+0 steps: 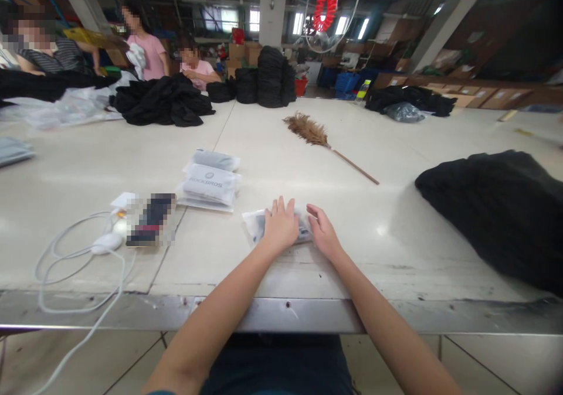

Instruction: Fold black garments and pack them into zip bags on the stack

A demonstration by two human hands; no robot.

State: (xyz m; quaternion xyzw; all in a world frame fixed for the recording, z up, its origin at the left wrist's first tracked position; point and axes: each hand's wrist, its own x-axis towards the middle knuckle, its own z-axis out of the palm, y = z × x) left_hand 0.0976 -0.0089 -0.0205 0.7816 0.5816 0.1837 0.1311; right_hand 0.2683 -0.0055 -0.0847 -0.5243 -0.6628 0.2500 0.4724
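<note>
A frosted plastic pouch (254, 224) with something dark inside lies on the table in front of me, partly covered by my hands. My left hand (281, 224) rests flat on top of it, fingers stretched forward. At the pouch's right end is my right hand (324, 231), its fingers extended and slightly curved, the fingertips beside or touching the plastic edge. Left of my hands sits a small stack of similar packed pouches (209, 183), the top one printed ROCKBROS.
A feather duster (308, 130) lies beyond my hands. Black fabric (497, 213) is heaped at right. A phone (152, 219) and a looped white cable (44, 283) lie at left. Black cloth piles (162, 99) and several people are across the table. A red coiled hose (325, 2) hangs above.
</note>
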